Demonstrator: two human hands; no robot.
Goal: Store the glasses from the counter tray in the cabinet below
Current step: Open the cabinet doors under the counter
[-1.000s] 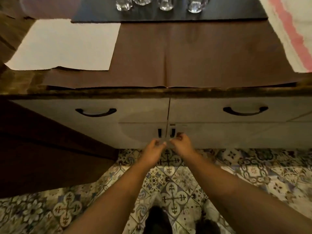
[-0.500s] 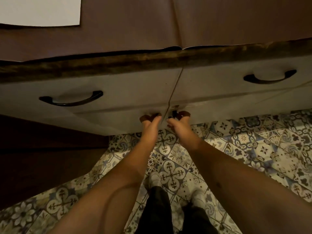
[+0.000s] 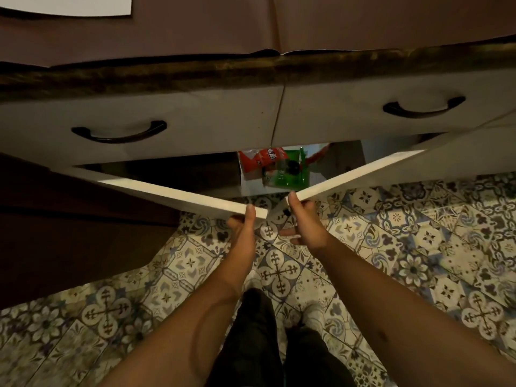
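Gripping both cabinet doors at once, the person has them swung partway out over the tiled floor [image 3: 405, 247]. Left hand [image 3: 243, 230] is curled round the free edge of the left door [image 3: 178, 195], thumb laid on top; right hand [image 3: 305, 223] pinches the free edge of the right door [image 3: 363, 174], thumb up on the panel. The two doors make a V, their free edges almost meeting at the hands, each long top edge running back from there to hinges under the drawer fronts [image 3: 167, 121]. These look like stiff, light panels that should swing easily, and the free edge far from the hinge is the sensible place to hold. Inside the cabinet [image 3: 195, 174], behind the gap between the doors, sits red and green packaging [image 3: 275, 169], so shelf room there may be tight. The glasses and their tray are out of view, presumably up on the counter [image 3: 251, 29] above the drawers; being glass, they'll be fragile and slick, best taken round the body one at a time.
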